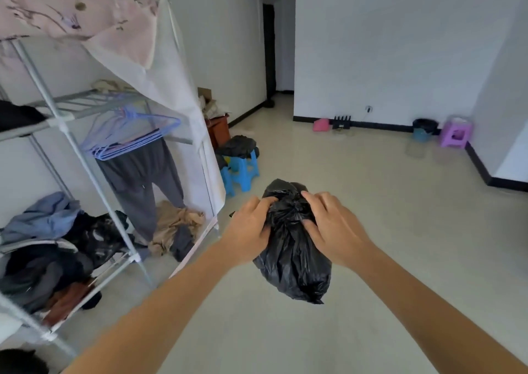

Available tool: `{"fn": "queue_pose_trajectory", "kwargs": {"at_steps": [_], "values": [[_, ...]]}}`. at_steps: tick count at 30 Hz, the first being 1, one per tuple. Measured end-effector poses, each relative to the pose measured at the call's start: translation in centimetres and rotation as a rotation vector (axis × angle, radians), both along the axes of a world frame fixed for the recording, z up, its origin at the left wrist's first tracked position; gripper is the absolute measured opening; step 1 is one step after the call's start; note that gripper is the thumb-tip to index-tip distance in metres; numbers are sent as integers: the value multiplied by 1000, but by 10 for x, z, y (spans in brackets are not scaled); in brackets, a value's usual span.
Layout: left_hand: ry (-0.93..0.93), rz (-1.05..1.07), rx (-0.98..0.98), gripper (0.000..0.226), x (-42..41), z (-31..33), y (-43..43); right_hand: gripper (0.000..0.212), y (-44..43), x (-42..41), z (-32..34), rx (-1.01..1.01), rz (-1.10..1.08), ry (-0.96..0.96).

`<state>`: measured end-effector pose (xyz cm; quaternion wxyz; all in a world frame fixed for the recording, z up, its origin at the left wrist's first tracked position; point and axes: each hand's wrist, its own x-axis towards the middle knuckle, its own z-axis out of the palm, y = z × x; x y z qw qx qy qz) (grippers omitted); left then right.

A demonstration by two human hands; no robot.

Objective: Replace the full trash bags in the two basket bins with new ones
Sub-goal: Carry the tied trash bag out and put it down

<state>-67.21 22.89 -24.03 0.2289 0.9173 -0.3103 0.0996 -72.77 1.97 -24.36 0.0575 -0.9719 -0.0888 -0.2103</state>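
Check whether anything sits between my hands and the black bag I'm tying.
Nothing does. The left hand and right hand both have a grip directly on the gathered neck of the full black plastic trash bag, held in the air.

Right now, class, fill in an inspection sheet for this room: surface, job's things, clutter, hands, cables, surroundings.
Surface: pale glossy floor, mostly bare.
Job's things: full black trash bag held in the air, neck gathered; bin with black liner by the far wall.
Clutter: clothes heaped in the open wardrobe rack; blue stools carrying a dark bundle; purple stool; pink object.
Hands: left hand and right hand both grip the bag's neck.
Cables: thin lead hanging from a wall socket; its end unclear.
Surroundings: white walls, dark doorway.
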Motion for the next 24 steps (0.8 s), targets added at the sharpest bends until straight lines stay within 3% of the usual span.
{"fn": "queue_pose_trajectory", "kwargs": {"at_steps": [7,15,24], "values": [[-116,85,-11,55,220,39,-16,55,-19,233,42,7,90,-61],[-181,149,-80,55,488,32,7,56,-3,515,41,-75,156,-95],[-131,2,-93,54,770,53,-60,60,-68,761,52,-52,14,-27]]}}
